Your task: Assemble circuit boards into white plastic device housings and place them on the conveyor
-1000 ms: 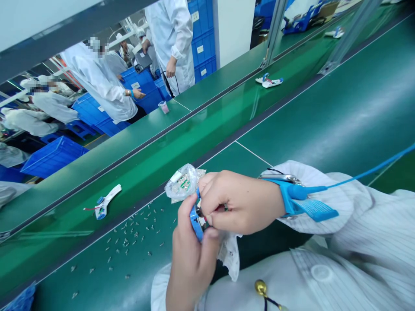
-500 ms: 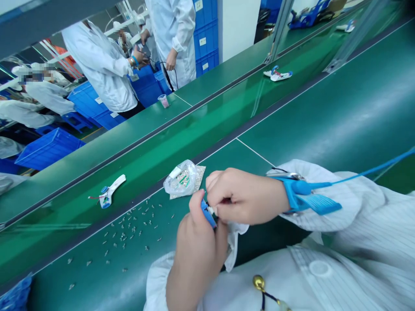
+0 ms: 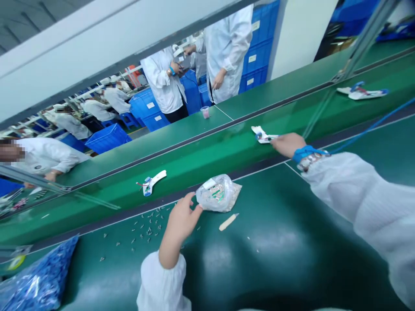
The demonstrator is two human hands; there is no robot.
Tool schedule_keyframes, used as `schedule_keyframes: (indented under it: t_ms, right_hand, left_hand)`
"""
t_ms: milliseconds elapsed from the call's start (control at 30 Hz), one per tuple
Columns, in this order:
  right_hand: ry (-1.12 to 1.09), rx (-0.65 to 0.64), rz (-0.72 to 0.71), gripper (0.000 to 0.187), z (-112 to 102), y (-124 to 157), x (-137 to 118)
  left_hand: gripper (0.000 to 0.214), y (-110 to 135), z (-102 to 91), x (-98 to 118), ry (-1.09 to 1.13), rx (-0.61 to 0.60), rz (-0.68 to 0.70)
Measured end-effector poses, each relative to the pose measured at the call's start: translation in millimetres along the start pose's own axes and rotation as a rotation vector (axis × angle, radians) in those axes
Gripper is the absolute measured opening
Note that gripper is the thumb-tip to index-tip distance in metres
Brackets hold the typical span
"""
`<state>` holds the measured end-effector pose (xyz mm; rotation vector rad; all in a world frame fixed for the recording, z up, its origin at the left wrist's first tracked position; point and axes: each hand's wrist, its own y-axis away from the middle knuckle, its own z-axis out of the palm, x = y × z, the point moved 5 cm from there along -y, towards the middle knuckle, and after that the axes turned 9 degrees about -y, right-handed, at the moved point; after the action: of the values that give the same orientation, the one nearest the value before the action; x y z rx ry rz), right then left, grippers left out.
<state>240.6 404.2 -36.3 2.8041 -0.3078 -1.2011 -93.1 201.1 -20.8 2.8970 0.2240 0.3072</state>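
Observation:
My right hand (image 3: pixel 288 144) reaches out over the bright green belt. Its fingertips are closed on the near end of a white, angled plastic part (image 3: pixel 259 133) with blue pieces and small wires on it. At the left edge of a clear plastic bag (image 3: pixel 212 194) is my left hand (image 3: pixel 183 218), thumb and fingers apart, with nothing seen in it. Small pale pieces and some green bits fill the bag. Just in front of the bag lies a cream-coloured stick (image 3: pixel 228 222) with a pointed tip. Many tiny metal pieces (image 3: pixel 149 231) are scattered left of my left hand.
Similar white parts lie on the belt (image 3: pixel 201 160), one to the left (image 3: pixel 154 183) and one to the right (image 3: pixel 368 93). A bag of blue pieces (image 3: pixel 39 276) rests at the near left. Beyond the belt are a small cup (image 3: pixel 205 112), blue crates (image 3: pixel 108 137) and people in white coats.
My hands were together on a small blue piece; they have parted. The right has moved out to the belt, where a white part now shows at its fingers. The left is beside the bag.

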Motion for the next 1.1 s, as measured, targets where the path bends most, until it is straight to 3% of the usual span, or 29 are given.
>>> schedule_keyframes:
  t_ms: [167,300,467,600,700,800,967,1033,1100]
  right_hand:
    - [-0.198,-0.219,0.029,0.021,45,30,42]
    - [-0.36,-0.267,-0.02,0.022,51,62,58]
    - [-0.557,-0.186,0.001,0.025,36,97,75]
    - [-0.645,-0.238,0.143,0.022,29,116,84]
    - [-0.756,-0.285,0.209,0.024,27,130,73]
    - [-0.926,-0.415,0.224,0.025,38,148,42]
    - [-1.334,-0.872,0.308,0.04,84,190,-29]
    - [-1.494,-1.089,0.306,0.05,94,209,-55]
    - [-1.611,-1.279,0.289,0.063,94,227,-74]
  left_hand:
    - [0.042,-88,-5.6,-61,-0.243,0.114,-0.221]
    - [0.042,-141,-16.9,-88,-0.457,0.137,-0.285]
    - [0.03,-171,-22.2,-98,-0.623,0.031,-0.274]
    - [0.026,-174,-28.9,-80,-0.72,0.018,-0.092]
    - [0.024,-156,-39.3,-44,-0.77,0.103,0.146]
    - [0.021,-111,-47.8,8,-0.785,0.257,0.453]
    - [0.015,9,-38.3,92,-0.73,0.522,0.971]
    - [0.01,56,-34.0,111,-0.653,0.637,1.152]
    - [0.003,97,-38.8,119,-0.526,0.831,1.3]
